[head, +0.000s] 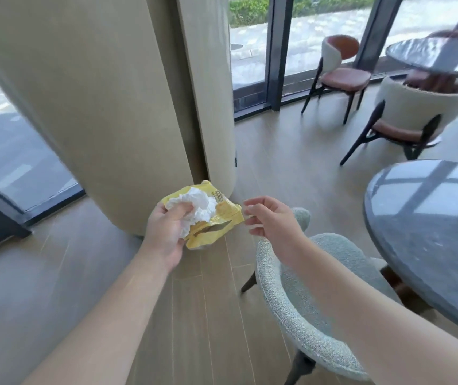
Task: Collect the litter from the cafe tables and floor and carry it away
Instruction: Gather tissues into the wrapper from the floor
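My left hand (pixel 166 232) grips a crumpled white tissue (pixel 198 202) pressed against a yellow snack wrapper (pixel 222 218), held together at chest height over the wooden floor. My right hand (pixel 271 219) hovers just right of the wrapper's edge, fingers loosely curled and apart, with nothing in it. Hand and wrapper are close but not touching.
A wide beige column (pixel 105 101) rises right ahead. A pale green chair (pixel 291 295) stands below my right arm, beside a dark round table (pixel 427 237). Two brown-seated chairs (pixel 341 76) and another table (pixel 439 56) stand at the back right by the windows.
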A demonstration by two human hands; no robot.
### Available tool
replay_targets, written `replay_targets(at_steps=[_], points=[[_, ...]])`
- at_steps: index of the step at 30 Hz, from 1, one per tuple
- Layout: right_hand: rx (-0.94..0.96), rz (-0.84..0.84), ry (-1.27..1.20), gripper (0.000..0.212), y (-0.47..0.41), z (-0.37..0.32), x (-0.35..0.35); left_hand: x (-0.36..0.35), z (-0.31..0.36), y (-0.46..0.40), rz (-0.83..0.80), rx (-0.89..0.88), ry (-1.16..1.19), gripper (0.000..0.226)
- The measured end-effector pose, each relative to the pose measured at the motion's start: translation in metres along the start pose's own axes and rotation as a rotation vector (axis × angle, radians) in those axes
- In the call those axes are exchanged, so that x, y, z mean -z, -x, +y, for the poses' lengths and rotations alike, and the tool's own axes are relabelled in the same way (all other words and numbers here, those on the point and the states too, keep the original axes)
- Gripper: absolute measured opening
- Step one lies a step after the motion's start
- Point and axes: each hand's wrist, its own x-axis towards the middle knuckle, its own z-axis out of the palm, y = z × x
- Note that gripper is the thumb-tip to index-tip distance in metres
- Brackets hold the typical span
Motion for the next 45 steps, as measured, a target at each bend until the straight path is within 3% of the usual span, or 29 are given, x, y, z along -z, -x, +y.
replay_targets(at_steps=[2, 7, 11, 14, 16, 21, 27, 31, 45], points=[[-0.004, 0.035, -0.010, 0.015, -0.010, -0.003, 0.008, -0.018, 0.001, -0.017, -0.057, 0.018, -0.014, 0.036], [-0.007, 0.136, -0.024, 0.016, -0.040, -0.002, 0.020, -0.044, 0.003, -0.073, -0.177, 0.059, -0.075, 0.018], [-0.025, 0.252, -0.017, 0.013, -0.069, -0.002, 0.015, -0.051, 0.007, -0.116, -0.278, 0.105, -0.093, 0.031], [-0.001, 0.336, -0.046, 0.014, -0.098, -0.006, 0.003, -0.051, 0.014, -0.159, -0.343, 0.104, -0.103, 0.016], [0.013, 0.399, -0.060, 0.015, -0.121, -0.011, -0.011, -0.046, 0.023, -0.191, -0.400, 0.108, -0.138, 0.023], [0.013, 0.517, -0.099, 0.017, -0.175, -0.024, -0.061, -0.036, 0.060, -0.275, -0.519, 0.134, -0.149, 0.011], [0.080, 0.640, -0.081, 0.018, -0.224, -0.049, -0.096, -0.040, 0.096, -0.348, -0.619, 0.192, -0.104, 0.042], [0.078, 0.700, -0.063, 0.016, -0.243, -0.060, -0.103, -0.046, 0.106, -0.379, -0.650, 0.213, -0.084, 0.042], [0.184, 0.865, -0.141, 0.014, -0.316, -0.090, -0.032, -0.174, 0.096, -0.447, -0.857, 0.240, -0.177, 0.024]])
